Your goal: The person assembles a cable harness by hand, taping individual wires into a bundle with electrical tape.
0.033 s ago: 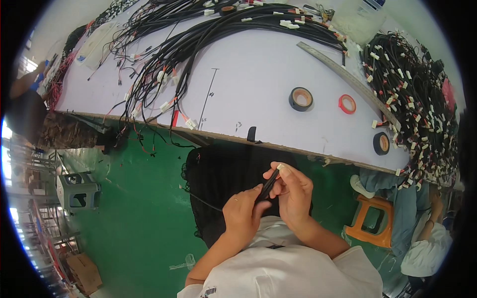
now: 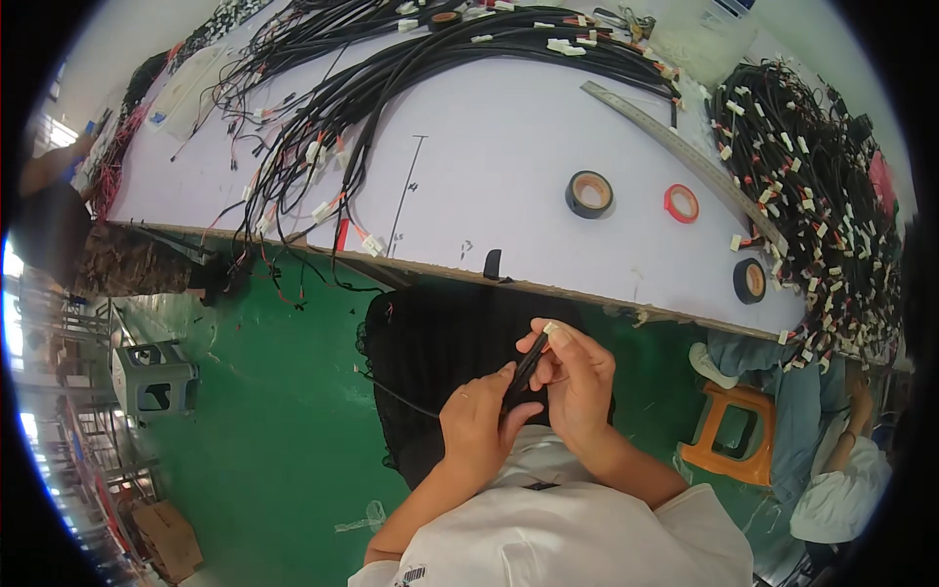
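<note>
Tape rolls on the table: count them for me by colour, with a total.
Black: 3 (the middle roll, the rightmost roll and the roll among the cables at the back)
Red: 1 (the red roll)
Total: 4

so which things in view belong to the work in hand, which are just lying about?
Likely the work:
- black cable, held in the left hand
- white connector at its tip, pinched by the right hand

Lying about, apparently unused now:
- ruler
- red tape roll
- grey stool
- cardboard box
</note>
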Demonstrator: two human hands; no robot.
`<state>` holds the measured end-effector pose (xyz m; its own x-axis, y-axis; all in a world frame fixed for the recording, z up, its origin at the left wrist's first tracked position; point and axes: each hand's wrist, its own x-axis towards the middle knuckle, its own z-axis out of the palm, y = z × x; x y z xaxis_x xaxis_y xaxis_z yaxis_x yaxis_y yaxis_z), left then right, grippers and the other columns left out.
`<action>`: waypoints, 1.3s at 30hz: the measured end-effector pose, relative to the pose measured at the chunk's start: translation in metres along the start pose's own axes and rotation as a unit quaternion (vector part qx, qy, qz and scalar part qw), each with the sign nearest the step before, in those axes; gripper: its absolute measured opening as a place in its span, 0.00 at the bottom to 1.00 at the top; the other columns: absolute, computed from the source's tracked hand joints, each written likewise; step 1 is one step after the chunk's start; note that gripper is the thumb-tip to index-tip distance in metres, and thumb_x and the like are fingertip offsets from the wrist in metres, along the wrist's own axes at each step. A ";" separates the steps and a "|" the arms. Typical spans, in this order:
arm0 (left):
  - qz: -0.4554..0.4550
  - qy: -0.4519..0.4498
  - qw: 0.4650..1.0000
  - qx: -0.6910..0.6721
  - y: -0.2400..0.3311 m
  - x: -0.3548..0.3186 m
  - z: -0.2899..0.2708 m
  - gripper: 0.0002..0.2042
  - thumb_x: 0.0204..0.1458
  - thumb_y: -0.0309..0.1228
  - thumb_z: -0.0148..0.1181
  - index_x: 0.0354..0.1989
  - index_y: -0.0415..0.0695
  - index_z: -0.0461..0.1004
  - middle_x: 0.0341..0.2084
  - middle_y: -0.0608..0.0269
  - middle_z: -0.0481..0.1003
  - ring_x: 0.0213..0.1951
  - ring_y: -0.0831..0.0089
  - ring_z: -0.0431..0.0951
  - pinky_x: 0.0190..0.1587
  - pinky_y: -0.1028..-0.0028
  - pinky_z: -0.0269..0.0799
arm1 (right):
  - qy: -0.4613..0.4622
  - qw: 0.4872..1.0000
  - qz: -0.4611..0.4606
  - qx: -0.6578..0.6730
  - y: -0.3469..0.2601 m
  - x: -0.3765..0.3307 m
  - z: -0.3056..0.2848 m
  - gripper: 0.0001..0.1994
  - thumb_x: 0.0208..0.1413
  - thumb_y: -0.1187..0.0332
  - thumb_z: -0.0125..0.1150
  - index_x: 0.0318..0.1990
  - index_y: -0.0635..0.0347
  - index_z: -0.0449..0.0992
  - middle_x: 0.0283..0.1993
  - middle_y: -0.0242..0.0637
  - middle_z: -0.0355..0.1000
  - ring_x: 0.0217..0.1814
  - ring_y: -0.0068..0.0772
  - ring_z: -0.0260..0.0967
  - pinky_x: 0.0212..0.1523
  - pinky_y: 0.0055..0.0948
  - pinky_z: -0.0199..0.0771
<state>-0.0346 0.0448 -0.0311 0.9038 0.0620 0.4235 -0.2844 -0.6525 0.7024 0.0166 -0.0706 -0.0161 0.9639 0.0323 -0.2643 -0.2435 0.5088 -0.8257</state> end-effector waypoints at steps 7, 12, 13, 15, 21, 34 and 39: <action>0.070 -0.006 0.995 0.076 -0.002 0.011 -0.002 0.17 0.37 0.23 0.66 0.39 0.37 0.74 0.28 0.58 0.75 0.25 0.63 0.74 0.28 0.70 0.67 | -0.011 1.000 -0.020 0.019 0.000 -0.001 -0.003 0.13 0.59 0.69 0.51 0.44 0.71 0.74 0.35 0.45 0.75 0.22 0.18 0.61 0.25 0.20 0.67; 0.057 0.028 0.998 0.022 -0.007 0.006 0.007 0.13 0.38 0.20 0.63 0.36 0.37 0.74 0.27 0.56 0.75 0.25 0.62 0.76 0.26 0.71 0.71 | -0.014 0.999 -0.010 0.036 -0.005 -0.004 -0.001 0.14 0.59 0.69 0.50 0.45 0.72 0.73 0.35 0.46 0.75 0.23 0.19 0.61 0.26 0.21 0.69; 0.048 0.026 0.999 0.006 -0.006 0.005 0.006 0.13 0.39 0.19 0.63 0.37 0.37 0.74 0.27 0.55 0.75 0.24 0.62 0.76 0.24 0.71 0.70 | -0.020 0.999 -0.014 0.040 -0.006 -0.005 -0.001 0.14 0.60 0.69 0.50 0.46 0.71 0.74 0.36 0.45 0.75 0.23 0.17 0.61 0.26 0.19 0.69; 0.057 0.029 0.998 -0.022 -0.004 0.010 0.008 0.13 0.39 0.17 0.61 0.36 0.35 0.73 0.25 0.53 0.75 0.21 0.62 0.75 0.20 0.73 0.69 | -0.026 0.999 -0.028 0.036 -0.011 -0.006 -0.003 0.14 0.60 0.69 0.50 0.46 0.71 0.74 0.36 0.46 0.75 0.24 0.18 0.62 0.27 0.19 0.69; 0.084 0.053 0.994 -0.055 0.005 0.028 -0.002 0.11 0.40 0.17 0.60 0.35 0.35 0.72 0.21 0.55 0.73 0.17 0.65 0.71 0.18 0.73 0.65 | -0.135 0.990 -0.013 -0.030 -0.045 -0.003 -0.006 0.15 0.60 0.70 0.50 0.52 0.69 0.71 0.42 0.40 0.74 0.30 0.17 0.64 0.32 0.17 0.68; -0.002 0.079 0.990 -0.114 0.007 0.030 -0.011 0.06 0.47 0.20 0.57 0.35 0.37 0.73 0.20 0.59 0.72 0.18 0.71 0.70 0.21 0.77 0.63 | -0.078 0.607 -0.334 -0.717 -0.160 0.108 -0.083 0.20 0.50 0.75 0.53 0.53 0.60 0.68 0.53 0.45 0.66 0.54 0.48 0.62 0.55 0.35 0.61; -0.025 0.103 0.984 -0.143 0.004 0.025 -0.010 0.06 0.48 0.20 0.57 0.35 0.37 0.73 0.19 0.61 0.70 0.17 0.76 0.67 0.20 0.80 0.60 | -0.124 0.756 -0.330 -0.552 -0.140 0.069 -0.061 0.18 0.52 0.72 0.52 0.51 0.65 0.69 0.41 0.40 0.66 0.42 0.34 0.66 0.42 0.30 0.66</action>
<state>-0.0166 0.0515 -0.0125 0.8431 0.2592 0.4711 -0.3466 -0.4078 0.8447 0.1108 -0.1919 0.0506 0.8716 0.3145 0.3760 0.4901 -0.5384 -0.6856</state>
